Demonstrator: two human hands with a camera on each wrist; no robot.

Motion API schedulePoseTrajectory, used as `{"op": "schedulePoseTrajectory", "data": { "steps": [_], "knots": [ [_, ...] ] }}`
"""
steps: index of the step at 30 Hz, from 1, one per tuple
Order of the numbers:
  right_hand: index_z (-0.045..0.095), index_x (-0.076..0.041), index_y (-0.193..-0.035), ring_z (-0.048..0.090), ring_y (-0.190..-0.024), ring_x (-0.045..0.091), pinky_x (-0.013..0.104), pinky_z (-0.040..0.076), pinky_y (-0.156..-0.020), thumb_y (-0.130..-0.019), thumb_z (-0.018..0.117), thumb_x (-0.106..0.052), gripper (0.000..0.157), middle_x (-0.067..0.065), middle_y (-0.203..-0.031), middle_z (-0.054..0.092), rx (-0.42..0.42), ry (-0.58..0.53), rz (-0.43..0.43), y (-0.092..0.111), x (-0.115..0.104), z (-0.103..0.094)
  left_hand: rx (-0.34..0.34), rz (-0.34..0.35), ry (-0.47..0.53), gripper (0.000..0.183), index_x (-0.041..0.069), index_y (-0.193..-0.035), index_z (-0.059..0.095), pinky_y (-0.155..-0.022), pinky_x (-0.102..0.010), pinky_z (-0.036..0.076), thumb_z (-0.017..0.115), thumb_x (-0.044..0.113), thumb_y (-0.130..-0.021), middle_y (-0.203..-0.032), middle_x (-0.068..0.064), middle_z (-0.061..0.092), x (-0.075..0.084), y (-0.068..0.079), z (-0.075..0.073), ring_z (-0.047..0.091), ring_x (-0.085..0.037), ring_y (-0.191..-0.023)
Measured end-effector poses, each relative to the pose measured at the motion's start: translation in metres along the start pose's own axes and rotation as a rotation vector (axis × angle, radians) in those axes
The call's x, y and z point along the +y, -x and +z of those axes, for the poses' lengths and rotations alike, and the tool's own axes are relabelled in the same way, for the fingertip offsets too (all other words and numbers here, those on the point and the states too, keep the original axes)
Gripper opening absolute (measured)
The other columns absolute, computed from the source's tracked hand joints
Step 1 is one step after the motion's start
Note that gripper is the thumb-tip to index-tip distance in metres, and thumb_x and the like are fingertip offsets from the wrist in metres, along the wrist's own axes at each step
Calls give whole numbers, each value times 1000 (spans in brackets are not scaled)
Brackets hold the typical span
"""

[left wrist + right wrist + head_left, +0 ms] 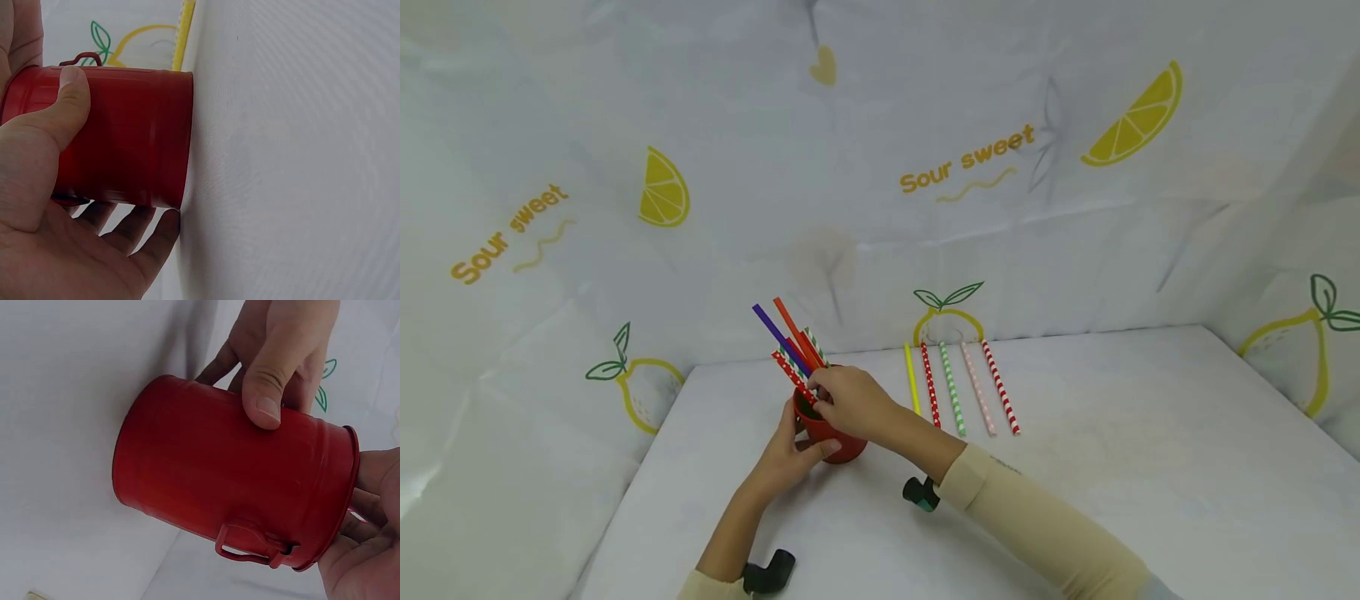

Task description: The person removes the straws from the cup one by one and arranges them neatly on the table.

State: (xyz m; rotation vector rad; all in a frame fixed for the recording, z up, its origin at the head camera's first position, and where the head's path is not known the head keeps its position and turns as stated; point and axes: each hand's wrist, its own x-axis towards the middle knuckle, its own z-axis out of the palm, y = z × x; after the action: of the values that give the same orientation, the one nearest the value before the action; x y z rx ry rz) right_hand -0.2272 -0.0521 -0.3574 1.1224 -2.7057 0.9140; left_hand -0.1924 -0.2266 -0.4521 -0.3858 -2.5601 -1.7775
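A red metal pail [838, 446] with small side handles stands upright on the table. My left hand [786, 462] grips it from the left, thumb across its side and fingers round the far side, as the left wrist view shows. Several paper straws lean out of it to the left, among them a purple straw [771, 327], a plain red straw [786, 315] and a red straw with white dots [790, 372]. At the rim, my right hand [853, 404] has its fingers curled on a straw; which one is hidden. In the right wrist view, that right hand [372, 550] covers the pail's mouth.
Right of the pail lies a row of straws: a yellow straw [912, 379], a red dotted straw [930, 383], a green striped straw [952, 387], a pale pink straw [977, 387] and a red-striped straw [1001, 387]. A white lemon-print cloth [737, 208] hangs behind the white table [1112, 467].
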Motion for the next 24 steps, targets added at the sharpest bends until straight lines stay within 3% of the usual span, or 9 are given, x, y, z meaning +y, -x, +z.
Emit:
{"op": "schedulePoseTrajectory", "data": {
  "steps": [9, 17, 24],
  "knots": [
    [69, -8, -102, 62, -81, 12, 22, 57, -71, -91, 75, -13, 13, 1, -91, 70, -100, 109, 70, -15, -4, 3, 10, -19, 1, 93, 28, -156, 16, -102, -44, 48, 79, 20, -88, -154, -3, 39, 0, 0, 0, 43, -33, -137],
    [72, -9, -92, 59, -72, 12, 22, 55, -66, -90, 76, -12, 6, -2, -77, 65, -188, 111, 105, -27, -2, 5, 9, -29, -14, 92, 28, -154, 17, -102, -46, 48, 80, 23, -88, -153, -4, 40, 3, 0, 1, 42, -34, -138],
    [68, -10, -94, 61, -77, 12, 26, 58, -72, -87, 80, -15, 14, -3, -80, 66, -192, 116, 134, -29, -3, 7, 13, -24, -17, 90, 25, -154, 18, -102, -46, 48, 80, 22, -88, -151, -6, 42, 3, 0, 0, 43, -34, -137]
  ]
}}
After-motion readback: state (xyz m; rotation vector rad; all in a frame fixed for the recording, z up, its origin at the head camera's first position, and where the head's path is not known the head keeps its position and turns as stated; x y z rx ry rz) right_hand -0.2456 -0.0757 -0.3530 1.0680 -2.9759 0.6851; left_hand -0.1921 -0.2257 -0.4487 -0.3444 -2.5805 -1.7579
